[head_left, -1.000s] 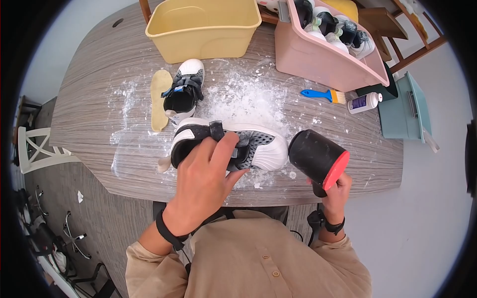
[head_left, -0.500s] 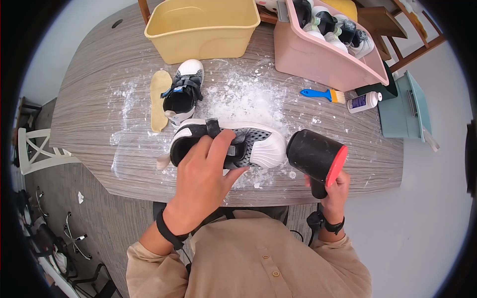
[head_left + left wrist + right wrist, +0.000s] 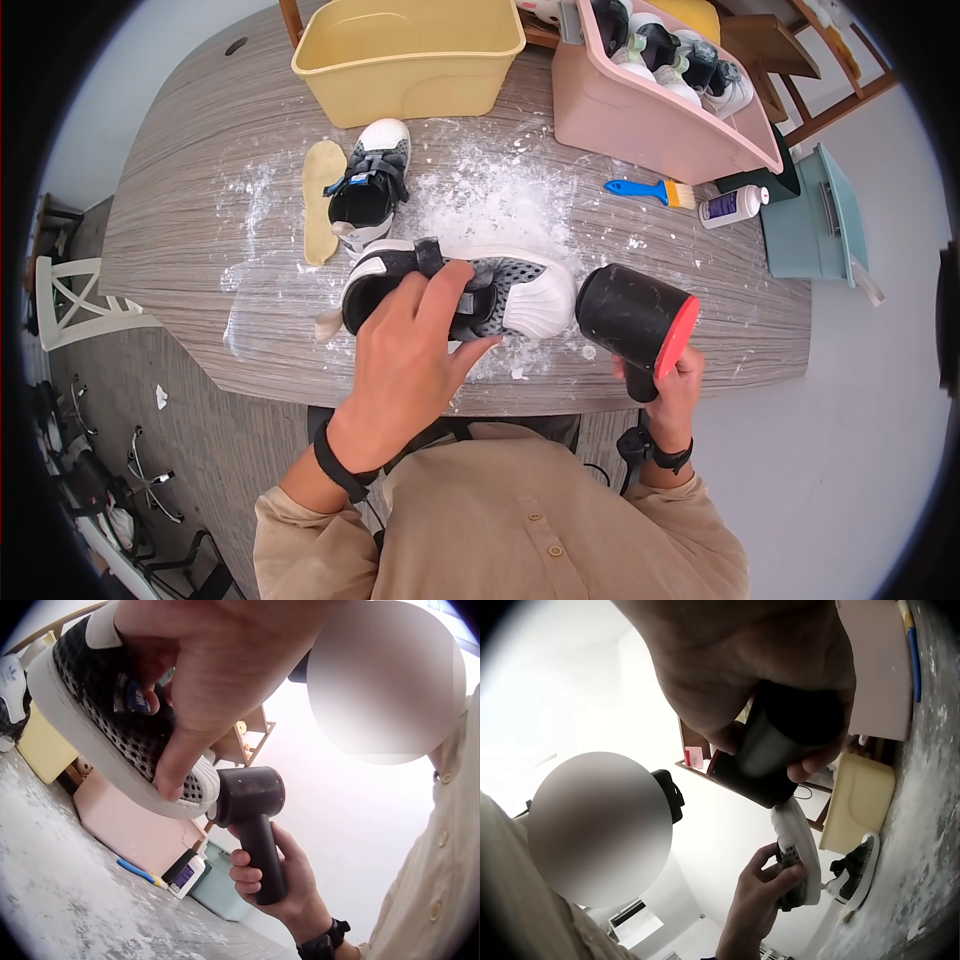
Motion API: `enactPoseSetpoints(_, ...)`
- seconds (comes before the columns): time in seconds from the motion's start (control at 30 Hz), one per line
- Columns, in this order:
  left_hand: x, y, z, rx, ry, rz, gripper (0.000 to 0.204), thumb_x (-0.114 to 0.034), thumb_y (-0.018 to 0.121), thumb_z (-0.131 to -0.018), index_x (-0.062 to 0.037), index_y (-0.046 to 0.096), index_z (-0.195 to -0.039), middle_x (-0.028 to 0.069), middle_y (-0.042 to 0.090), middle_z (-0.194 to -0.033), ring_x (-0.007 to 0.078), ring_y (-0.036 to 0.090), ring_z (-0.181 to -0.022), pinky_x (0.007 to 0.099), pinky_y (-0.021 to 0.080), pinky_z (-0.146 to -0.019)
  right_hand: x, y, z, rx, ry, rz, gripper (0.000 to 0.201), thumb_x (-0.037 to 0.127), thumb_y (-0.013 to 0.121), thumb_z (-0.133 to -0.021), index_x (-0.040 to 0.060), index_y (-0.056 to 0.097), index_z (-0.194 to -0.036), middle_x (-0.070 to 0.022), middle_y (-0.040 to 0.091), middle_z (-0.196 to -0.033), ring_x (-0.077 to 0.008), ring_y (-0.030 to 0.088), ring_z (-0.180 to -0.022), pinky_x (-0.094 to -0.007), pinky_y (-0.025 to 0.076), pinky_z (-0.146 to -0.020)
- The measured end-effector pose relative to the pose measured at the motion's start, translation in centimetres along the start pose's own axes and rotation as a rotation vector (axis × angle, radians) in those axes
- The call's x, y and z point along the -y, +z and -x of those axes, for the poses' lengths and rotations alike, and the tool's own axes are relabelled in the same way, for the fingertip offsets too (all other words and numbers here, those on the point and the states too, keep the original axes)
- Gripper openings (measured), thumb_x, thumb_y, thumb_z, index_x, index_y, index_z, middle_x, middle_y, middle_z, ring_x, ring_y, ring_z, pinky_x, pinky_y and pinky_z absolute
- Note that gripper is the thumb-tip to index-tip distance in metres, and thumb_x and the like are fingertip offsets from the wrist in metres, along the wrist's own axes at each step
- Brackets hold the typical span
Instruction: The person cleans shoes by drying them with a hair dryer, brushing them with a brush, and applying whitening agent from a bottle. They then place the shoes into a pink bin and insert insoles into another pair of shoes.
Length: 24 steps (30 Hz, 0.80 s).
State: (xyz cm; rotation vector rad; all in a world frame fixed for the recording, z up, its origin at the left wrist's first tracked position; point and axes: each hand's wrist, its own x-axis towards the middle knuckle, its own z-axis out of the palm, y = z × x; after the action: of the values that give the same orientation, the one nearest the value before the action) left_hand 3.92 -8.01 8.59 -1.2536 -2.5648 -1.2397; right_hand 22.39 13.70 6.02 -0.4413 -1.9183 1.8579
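What We Cannot Make Out

Our left hand [image 3: 412,345] covers the middle of the sneaker [image 3: 505,290] — its straps mostly hidden. The pink bin [image 3: 640,110] runs past the top edge. The label on the small white bottle [image 3: 733,206] is too small to read.

Wood-grain table [image 3: 180,200], white chair [image 3: 70,300], grey floor [image 3: 880,460]

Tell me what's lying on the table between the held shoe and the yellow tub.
In the head view, a second shoe and a loose insole lie between the held shoe and the yellow tub, amid white powder.
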Motion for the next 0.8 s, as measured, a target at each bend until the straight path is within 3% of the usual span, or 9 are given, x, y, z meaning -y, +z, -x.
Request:
enactPoseSetpoints(0.07, 0.26, 0.31, 0.01, -0.049, 0.035, -0.005, 0.064, -0.014, 0.088, -0.055, -0.0046, 0.055, -0.11, 0.0078, 0.052, -0.075, 0.0227, 0.052, -0.063, 0.034, 0.044, -0.057, 0.06, -0.12, 0.03, 0.007, 0.005, 0.01, 0.029, 0.022, 0.058, -0.091, -0.0069, 0.063, -0.091, -0.0118, 0.065, -0.081, -0.018, 0.065, -0.068, -0.0296, 0.055, -0.062)
enactPoseSetpoints(0.17, 0.13, -0.15, 0.18, 0.041, 0.02, 0.006, 0.061, -0.01, 0.083, -0.063, -0.0056, 0.053, -0.116, 0.011, 0.052, -0.084, 0.0296, 0.056, -0.074, 0.0373, 0.046, -0.062, 0.16, -0.01, 0.08, -0.022, 0.016, -0.01, 0.027, 0.02, 0.057, -0.091, -0.0069, 0.063, -0.091, -0.0117, 0.065, -0.08, -0.0176, 0.065, -0.068, -0.0287, 0.054, -0.062)
enactPoseSetpoints(0.27, 0.1, -0.22, 0.16, 0.049, 0.035, -0.001, 0.06, -0.009, 0.082, -0.063, -0.0055, 0.053, -0.116, 0.0112, 0.052, -0.085, 0.0299, 0.056, -0.074, 0.0375, 0.045, -0.062, 0.44, -0.01, 0.06, -0.017, 0.029, -0.001, 0.026, 0.019, 0.056, -0.091, -0.0069, 0.063, -0.091, -0.0114, 0.065, -0.079, -0.0171, 0.065, -0.067, -0.0281, 0.053, -0.061)
enactPoseSetpoints(0.37, 0.19, 0.09, 0.08, -0.02, 0.074, -0.032, 0.061, -0.014, 0.086, -0.057, -0.0046, 0.057, -0.11, 0.0074, 0.051, -0.076, 0.0225, 0.053, -0.065, 0.0342, 0.044, -0.058, 0.48, 0.01, 0.0, -0.017, 0.021, 0.0, 0.026, 0.018, 0.055, -0.091, -0.0068, 0.063, -0.091, -0.0113, 0.065, -0.077, -0.0166, 0.064, -0.066, -0.0279, 0.052, -0.06)
enactPoseSetpoints(0.57, 0.4, -0.17, 0.36, 0.039, 0.108, -0.052, 0.059, -0.01, 0.081, -0.063, -0.0059, 0.054, -0.115, 0.0095, 0.048, -0.08, 0.0279, 0.053, -0.069, 0.0376, 0.044, -0.059, 0.79, 0.17, -0.21, 0.0, 0.019, -0.008, 0.027, 0.019, 0.054, -0.091, -0.0071, 0.062, -0.091, -0.0121, 0.064, -0.076, -0.0166, 0.062, -0.065, -0.0286, 0.05, -0.059)
enactPoseSetpoints(0.77, 0.51, -0.22, 0.39, 0.023, 0.192, -0.115, 0.057, -0.013, 0.083, -0.059, -0.0075, 0.058, -0.11, 0.0084, 0.053, -0.08, 0.0277, 0.054, -0.07, 0.0373, 0.044, -0.06, 0.95, 0.22, -0.37, 0.01, 0.026, -0.009, 0.028, 0.02, 0.054, -0.091, -0.0077, 0.062, -0.092, -0.012, 0.063, -0.076, -0.0162, 0.06, -0.064, -0.0288, 0.048, -0.058)
enactPoseSetpoints(0.8, 0.62, -0.23, 0.4, 0.032, 0.214, -0.124, 0.052, -0.01, 0.078, -0.063, -0.0091, 0.058, -0.111, 0.0071, 0.05, -0.079, 0.0257, 0.053, -0.069, 0.0361, 0.044, -0.058, 1.01, 0.24, -0.38, 0.012, 0.03, -0.005, 0.028, 0.02, 0.054, -0.091, -0.0077, 0.062, -0.092, -0.0119, 0.063, -0.076, -0.0162, 0.06, -0.064, -0.0288, 0.048, -0.059)
